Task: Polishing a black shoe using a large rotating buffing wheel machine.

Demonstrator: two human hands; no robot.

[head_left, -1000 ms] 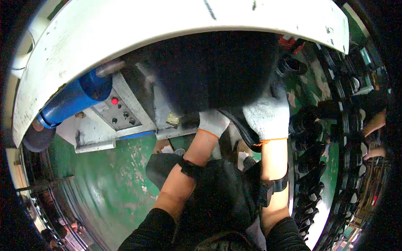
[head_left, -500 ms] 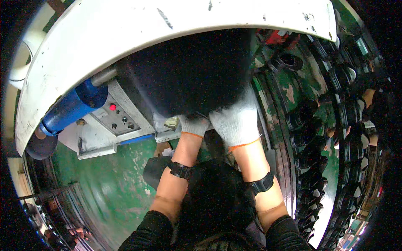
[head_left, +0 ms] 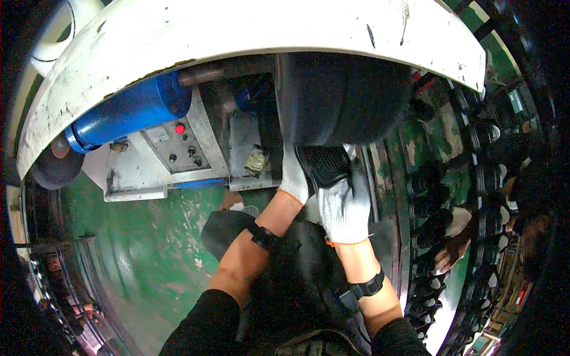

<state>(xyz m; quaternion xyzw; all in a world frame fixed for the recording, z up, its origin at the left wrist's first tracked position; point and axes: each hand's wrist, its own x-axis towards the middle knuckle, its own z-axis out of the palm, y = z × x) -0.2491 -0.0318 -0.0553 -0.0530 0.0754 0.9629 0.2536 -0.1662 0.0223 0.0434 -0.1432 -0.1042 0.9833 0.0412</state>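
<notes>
Both my hands wear white knitted gloves with orange cuffs. Between them is a black shoe [head_left: 325, 166], its ridged, textured underside partly showing. My left hand [head_left: 294, 175] grips its left side, with the fingertips hidden. Along the right and near side, my right hand [head_left: 345, 207] is closed round it. Just beyond the shoe hangs a wide, dark roller [head_left: 344, 98], its surface smeared as if turning. From this angle I cannot tell whether shoe and roller touch. A white curved hood [head_left: 267, 26] covers the roller's top.
A blue cylinder [head_left: 130, 113] and a grey control panel with a red button [head_left: 180, 129] are at left. A small packet [head_left: 256, 160] rests on the machine's ledge. Racks of black shoes [head_left: 427, 199] line the right, where another person's hand [head_left: 451, 255] reaches in.
My hands have drawn back from under the roller, so the shoe now shows between them. The view has shifted, and another person's hand is now closer among the racked shoes.
</notes>
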